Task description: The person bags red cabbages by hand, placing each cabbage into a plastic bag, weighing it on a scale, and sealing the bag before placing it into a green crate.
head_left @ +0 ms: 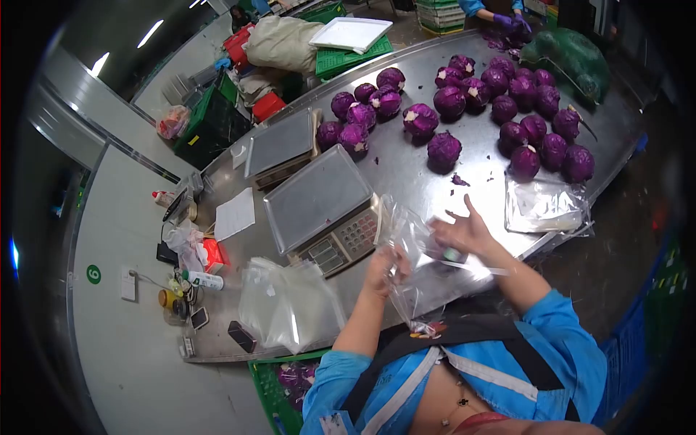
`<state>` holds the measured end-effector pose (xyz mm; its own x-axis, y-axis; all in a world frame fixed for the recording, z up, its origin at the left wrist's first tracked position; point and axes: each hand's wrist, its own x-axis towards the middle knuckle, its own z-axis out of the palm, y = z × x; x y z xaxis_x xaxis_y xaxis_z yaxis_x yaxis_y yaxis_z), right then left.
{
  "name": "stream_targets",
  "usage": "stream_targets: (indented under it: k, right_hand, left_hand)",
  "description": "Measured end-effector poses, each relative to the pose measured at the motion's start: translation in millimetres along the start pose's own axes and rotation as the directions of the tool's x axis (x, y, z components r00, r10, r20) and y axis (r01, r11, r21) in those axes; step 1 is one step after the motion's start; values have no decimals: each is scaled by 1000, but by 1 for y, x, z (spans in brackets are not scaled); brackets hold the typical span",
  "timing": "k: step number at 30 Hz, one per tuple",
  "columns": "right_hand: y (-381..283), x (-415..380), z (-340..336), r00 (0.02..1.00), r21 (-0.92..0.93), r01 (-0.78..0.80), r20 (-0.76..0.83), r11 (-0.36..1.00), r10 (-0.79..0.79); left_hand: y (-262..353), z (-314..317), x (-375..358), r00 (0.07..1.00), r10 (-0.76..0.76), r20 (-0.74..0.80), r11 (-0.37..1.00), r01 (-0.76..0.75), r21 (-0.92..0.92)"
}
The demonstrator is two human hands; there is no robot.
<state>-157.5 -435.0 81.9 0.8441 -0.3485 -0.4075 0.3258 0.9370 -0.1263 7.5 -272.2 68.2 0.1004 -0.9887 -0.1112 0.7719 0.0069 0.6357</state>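
My left hand [386,270] is closed on the edge of a clear plastic bag [420,286], just right of the near scale. My right hand [464,230] is at the bag's other side, fingers spread, with the thumb side partly behind the film. The bag looks empty and hangs in front of my apron. Beyond my hands, many purple cabbages [444,151] lie on the steel table [406,177]. A stack of clear bags [286,304] lies left of my left hand, and another packet of bags [544,206] is at the right table edge.
Two scales [319,196] [280,143] stand side by side at left. A paper sheet [235,214], a bottle [203,280] and a phone [199,317] are further left. A green net sack [569,61] lies at far right. A co-worker's purple-gloved hands [511,22] are at the far end.
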Motion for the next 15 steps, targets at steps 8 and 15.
stream_targets:
  k: [8, 15]
  right_hand:
    - [24, -25, 1, 849, -926, -6, 195, 378, 491]
    - [-13, -22, -24, 965, 94, 74, 244, 993, -95]
  left_hand:
    - [4, 5, 30, 982, 175, -66, 739, -176, -650]
    - [-38, 37, -4, 909, -414, -53, 907, 417, 65]
